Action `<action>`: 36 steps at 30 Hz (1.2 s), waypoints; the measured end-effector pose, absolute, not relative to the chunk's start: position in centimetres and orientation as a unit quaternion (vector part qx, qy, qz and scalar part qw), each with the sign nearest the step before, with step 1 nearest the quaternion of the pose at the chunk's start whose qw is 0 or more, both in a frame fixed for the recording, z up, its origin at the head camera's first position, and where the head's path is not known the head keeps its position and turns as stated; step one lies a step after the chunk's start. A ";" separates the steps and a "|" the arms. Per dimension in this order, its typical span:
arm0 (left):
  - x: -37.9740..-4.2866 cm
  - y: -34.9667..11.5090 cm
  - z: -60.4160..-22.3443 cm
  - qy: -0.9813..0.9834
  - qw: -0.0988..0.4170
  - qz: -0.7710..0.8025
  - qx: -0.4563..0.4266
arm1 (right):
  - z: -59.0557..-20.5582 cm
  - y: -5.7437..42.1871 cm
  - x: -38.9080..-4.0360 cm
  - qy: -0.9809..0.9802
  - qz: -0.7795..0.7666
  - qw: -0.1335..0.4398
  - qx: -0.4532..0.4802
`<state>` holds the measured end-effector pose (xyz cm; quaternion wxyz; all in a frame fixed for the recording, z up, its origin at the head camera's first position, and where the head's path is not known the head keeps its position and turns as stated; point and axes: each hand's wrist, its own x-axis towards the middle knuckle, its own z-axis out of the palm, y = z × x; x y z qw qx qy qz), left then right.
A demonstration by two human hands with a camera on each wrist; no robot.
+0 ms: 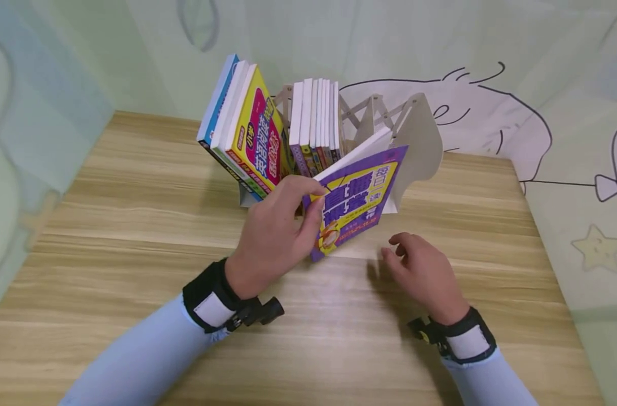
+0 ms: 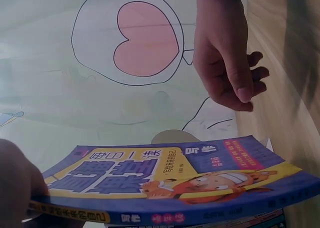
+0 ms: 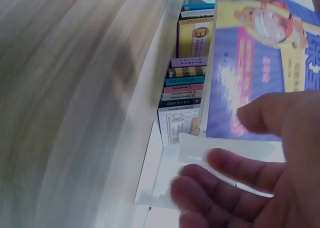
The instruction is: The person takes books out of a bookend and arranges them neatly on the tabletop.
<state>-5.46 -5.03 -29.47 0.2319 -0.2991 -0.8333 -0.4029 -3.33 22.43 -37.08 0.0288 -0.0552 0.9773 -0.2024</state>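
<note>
My left hand [image 1: 275, 231] pinches a purple and yellow book [image 1: 361, 197] by its spine edge, thumb on the cover. The book tilts in front of the rack's right part, its cover facing up and toward me. Below and right of the book, my right hand [image 1: 427, 273] hovers over the table with loosely bent fingers and holds nothing. In the right wrist view its thumb [image 3: 260, 113] overlaps the book's cover [image 3: 250, 73]; whether they touch, I cannot tell. Behind the book stands a pale folding book rack [image 1: 422, 138], partly hidden by it.
Thick books [image 1: 258, 129] lean left in the rack's left section. Several thin white-edged books [image 1: 316, 113] stand upright in its middle section. The rack is on a wood-grain table [image 1: 136, 197] against a wall covering with cartoon drawings [image 1: 491, 118].
</note>
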 end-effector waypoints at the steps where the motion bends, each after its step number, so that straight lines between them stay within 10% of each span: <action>1: -5.3 -5.1 -29.4 -0.832 0.227 -0.406 -0.301 | -37.0 22.5 -3.3 0.975 -0.212 0.014 -0.061; 8: -4.1 -5.7 -28.9 -0.820 0.194 -0.429 -0.325 | -36.4 22.6 -2.9 0.928 -0.331 -0.109 -0.134; 36: -1.3 -6.3 -29.3 -0.792 0.153 -0.452 -0.381 | -34.9 23.2 -1.6 0.805 -0.554 -0.155 -0.143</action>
